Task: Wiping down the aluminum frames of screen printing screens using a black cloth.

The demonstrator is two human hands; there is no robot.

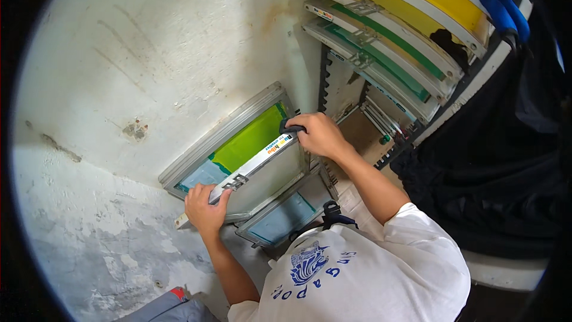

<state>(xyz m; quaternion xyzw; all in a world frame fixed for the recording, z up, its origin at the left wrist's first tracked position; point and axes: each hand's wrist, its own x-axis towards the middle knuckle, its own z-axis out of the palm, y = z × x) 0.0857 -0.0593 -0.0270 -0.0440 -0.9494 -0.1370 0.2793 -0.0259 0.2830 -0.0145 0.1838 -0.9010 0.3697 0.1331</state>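
Observation:
A screen-printing frame (229, 126) with an aluminium rim and green mesh leans against a white wall. In front of it stands a second frame whose rail (257, 160) carries a white label strip. My left hand (205, 207) grips that rail's lower left end, beside a metal bracket (236, 181). My right hand (320, 135) clasps the upper right corner, fingers around a dark piece (291, 126) there. Another frame with pale blue mesh (287, 214) stands lower, in front of these.
A rack (387, 42) at the upper right holds several frames with yellow and green mesh. A blue object (503, 1) hangs by its end. Black cloth (494, 173) fills the right side. The stained white wall (149, 53) meets a worn floor (89, 238).

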